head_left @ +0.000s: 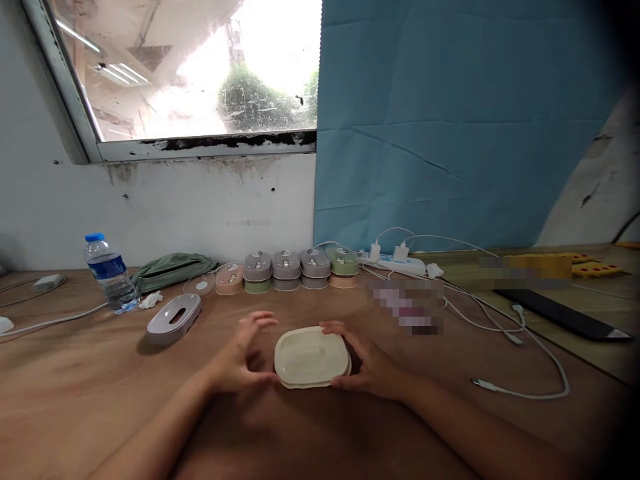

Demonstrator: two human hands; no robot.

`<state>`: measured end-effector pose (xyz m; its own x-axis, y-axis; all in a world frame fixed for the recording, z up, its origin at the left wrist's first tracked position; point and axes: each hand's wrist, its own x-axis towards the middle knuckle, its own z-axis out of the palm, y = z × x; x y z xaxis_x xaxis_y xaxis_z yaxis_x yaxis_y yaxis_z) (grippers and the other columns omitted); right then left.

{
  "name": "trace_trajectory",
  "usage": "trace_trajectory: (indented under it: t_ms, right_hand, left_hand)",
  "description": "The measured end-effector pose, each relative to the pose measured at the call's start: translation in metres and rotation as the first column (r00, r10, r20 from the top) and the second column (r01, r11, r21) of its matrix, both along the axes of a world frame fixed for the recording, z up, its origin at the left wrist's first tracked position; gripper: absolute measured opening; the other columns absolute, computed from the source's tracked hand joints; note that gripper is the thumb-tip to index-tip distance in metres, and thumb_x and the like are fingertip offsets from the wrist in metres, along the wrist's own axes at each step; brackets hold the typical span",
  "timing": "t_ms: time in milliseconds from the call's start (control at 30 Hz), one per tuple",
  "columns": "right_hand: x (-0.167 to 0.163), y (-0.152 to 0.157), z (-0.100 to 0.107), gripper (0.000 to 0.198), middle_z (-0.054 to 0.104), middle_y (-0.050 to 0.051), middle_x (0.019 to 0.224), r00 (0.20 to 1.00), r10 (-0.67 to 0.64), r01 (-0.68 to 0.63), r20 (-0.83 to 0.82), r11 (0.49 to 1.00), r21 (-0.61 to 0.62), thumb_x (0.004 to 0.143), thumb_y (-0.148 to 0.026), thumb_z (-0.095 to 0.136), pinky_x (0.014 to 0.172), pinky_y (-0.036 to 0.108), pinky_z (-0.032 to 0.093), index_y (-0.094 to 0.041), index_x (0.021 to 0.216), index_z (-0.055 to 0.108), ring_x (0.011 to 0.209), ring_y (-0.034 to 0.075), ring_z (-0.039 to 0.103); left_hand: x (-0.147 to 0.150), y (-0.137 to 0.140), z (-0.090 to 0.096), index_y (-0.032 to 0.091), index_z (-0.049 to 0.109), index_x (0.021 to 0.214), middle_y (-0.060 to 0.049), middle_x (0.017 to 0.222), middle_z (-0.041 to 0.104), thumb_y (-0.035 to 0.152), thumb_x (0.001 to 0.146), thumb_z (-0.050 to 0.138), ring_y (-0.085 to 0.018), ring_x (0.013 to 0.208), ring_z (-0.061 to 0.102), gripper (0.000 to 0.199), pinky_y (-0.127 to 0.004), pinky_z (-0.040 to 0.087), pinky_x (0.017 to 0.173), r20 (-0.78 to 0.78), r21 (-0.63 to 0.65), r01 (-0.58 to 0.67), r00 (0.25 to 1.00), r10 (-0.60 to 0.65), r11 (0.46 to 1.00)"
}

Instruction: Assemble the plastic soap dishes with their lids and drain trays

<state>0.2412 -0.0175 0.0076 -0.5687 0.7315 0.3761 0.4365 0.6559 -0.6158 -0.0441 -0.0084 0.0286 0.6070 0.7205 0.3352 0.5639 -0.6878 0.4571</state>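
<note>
A cream-coloured oblong container with rounded corners (pixel 313 355) is in front of me, low over the wooden table or resting on it; I cannot tell which. My right hand (pixel 370 367) grips its right end, fingers on the far edge and thumb on the near one. At the left end, my left hand (pixel 243 360) is open in a curved shape, fingers raised away from the container. The left thumb tip comes close to the near left corner; whether it touches is unclear. The container's underside is hidden.
Behind stand several small lidded boxes (pixel 286 270) in a row. To the left are a grey-white slotted oval piece (pixel 175 319), a water bottle (pixel 111 273) and a green pouch (pixel 173 270). White cables (pixel 540 396), a power strip (pixel 407 264) and a black bar (pixel 565 315) lie right.
</note>
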Motion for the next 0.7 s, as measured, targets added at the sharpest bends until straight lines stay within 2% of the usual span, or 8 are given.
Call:
trace_trajectory:
  t_ms: [100, 200, 333, 467, 500, 567, 633, 700]
  right_hand:
    - [-0.003, -0.002, -0.001, 0.064, 0.036, 0.009, 0.13, 0.997, 0.068, -0.068, -0.027, 0.998, -0.012, 0.064, -0.041, 0.067, 0.098, 0.038, 0.032, -0.024, 0.118, 0.037, 0.119, 0.025, 0.036]
    - [-0.006, -0.005, -0.001, 0.059, 0.034, 0.009, 0.132, 0.998, 0.039, -0.041, -0.044, 0.997, -0.06, 0.071, -0.04, 0.061, 0.099, 0.039, 0.031, -0.023, 0.121, 0.035, 0.121, 0.024, 0.034]
    - [-0.006, -0.004, -0.004, 0.056, 0.034, 0.009, 0.133, 0.996, -0.077, 0.072, -0.039, 0.99, -0.121, 0.077, -0.037, 0.055, 0.101, 0.04, 0.03, -0.023, 0.125, 0.03, 0.122, 0.023, 0.033]
    - [-0.001, 0.003, -0.007, 0.045, 0.041, 0.007, 0.124, 0.992, -0.127, 0.127, 0.001, 0.989, -0.074, 0.076, -0.031, 0.057, 0.099, 0.039, 0.033, -0.023, 0.117, 0.04, 0.116, 0.022, 0.039]
    - [0.0, 0.005, -0.007, 0.042, 0.043, 0.007, 0.122, 0.99, -0.138, 0.138, 0.0, 0.989, -0.059, 0.075, -0.029, 0.057, 0.098, 0.039, 0.034, -0.023, 0.115, 0.042, 0.114, 0.022, 0.04]
    - [0.002, 0.006, -0.007, 0.038, 0.045, 0.006, 0.118, 0.988, -0.154, 0.154, -0.007, 0.987, -0.043, 0.075, -0.026, 0.056, 0.096, 0.038, 0.036, -0.023, 0.111, 0.044, 0.111, 0.021, 0.043]
    - [0.002, 0.007, -0.006, 0.036, 0.046, 0.006, 0.115, 0.986, -0.163, 0.163, -0.015, 0.986, -0.041, 0.075, -0.025, 0.056, 0.095, 0.038, 0.037, -0.024, 0.109, 0.045, 0.109, 0.021, 0.044]
    - [0.001, 0.006, -0.006, 0.035, 0.047, 0.006, 0.114, 0.985, -0.17, 0.169, -0.019, 0.985, -0.042, 0.074, -0.024, 0.056, 0.094, 0.038, 0.038, -0.024, 0.108, 0.045, 0.108, 0.021, 0.045]
  left_hand:
    - [0.038, -0.008, -0.013, 0.022, 0.035, 0.122, -0.012, 0.129, 0.034, 0.046, 0.052, 0.07, -0.029, 0.117, 0.033, 0.083, -0.04, 0.029, 0.098, -0.008, -0.041, 0.132, 0.991, -0.133, 0.99]
    - [0.045, -0.003, -0.022, 0.022, 0.039, 0.118, -0.01, 0.124, 0.04, 0.037, 0.05, 0.071, -0.027, 0.111, 0.04, 0.077, -0.037, 0.034, 0.093, -0.025, -0.007, 0.084, 0.996, -0.084, 0.996]
    - [0.025, 0.009, -0.023, 0.018, 0.043, 0.112, -0.011, 0.112, 0.049, 0.036, 0.055, 0.065, -0.027, 0.104, 0.044, 0.063, -0.038, 0.034, 0.089, -0.039, 0.071, -0.238, 0.97, 0.241, 0.969]
    - [-0.001, 0.018, -0.016, 0.01, 0.042, 0.114, -0.018, 0.116, 0.045, 0.045, 0.064, 0.054, -0.034, 0.104, 0.044, 0.062, -0.047, 0.03, 0.089, -0.061, 0.092, -0.651, 0.751, 0.657, 0.753]
    - [-0.007, 0.021, -0.013, 0.01, 0.04, 0.115, -0.019, 0.118, 0.043, 0.047, 0.065, 0.052, -0.035, 0.103, 0.045, 0.063, -0.048, 0.03, 0.088, -0.023, 0.045, -0.707, 0.706, 0.708, 0.706]
    - [-0.019, 0.025, -0.007, 0.014, 0.041, 0.113, -0.018, 0.12, 0.043, 0.049, 0.065, 0.051, -0.036, 0.103, 0.046, 0.06, -0.048, 0.032, 0.087, 0.159, -0.166, -0.716, 0.659, 0.735, 0.678]
    - [-0.03, 0.028, 0.0, 0.016, 0.046, 0.106, -0.015, 0.11, 0.051, 0.051, 0.065, 0.05, -0.033, 0.101, 0.049, 0.053, -0.046, 0.036, 0.083, 0.351, -0.371, -0.605, 0.611, 0.71, 0.704]
    - [-0.038, 0.029, 0.008, 0.015, 0.049, 0.101, -0.012, 0.097, 0.057, 0.051, 0.069, 0.042, -0.029, 0.092, 0.055, 0.048, -0.042, 0.043, 0.076, 0.482, -0.516, -0.415, 0.583, 0.654, 0.75]
